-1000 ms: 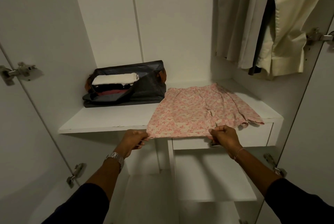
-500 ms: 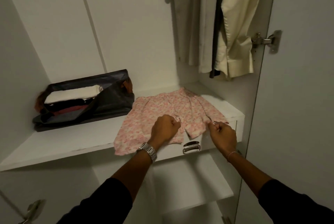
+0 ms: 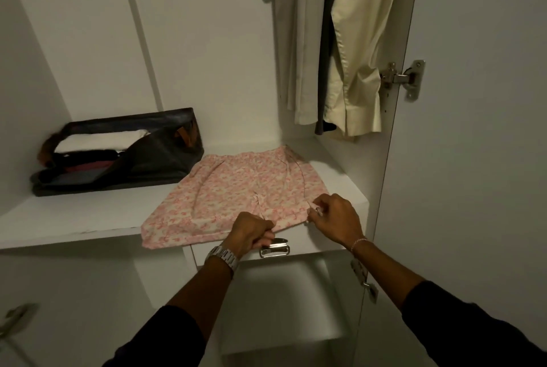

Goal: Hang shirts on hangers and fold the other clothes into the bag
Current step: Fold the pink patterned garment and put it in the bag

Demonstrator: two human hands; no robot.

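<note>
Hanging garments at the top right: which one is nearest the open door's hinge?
The cream garment, rightmost on the rail, hanging beside the hinge; the dark one and the grey one hang further left.

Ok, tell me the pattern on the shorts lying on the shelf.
The shorts carry a pink floral-looking print on a cream ground, seen in the head view.

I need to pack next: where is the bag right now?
In the head view the dark bag lies on the white shelf, at the left against the back wall, just left of the pink patterned shorts.
</note>
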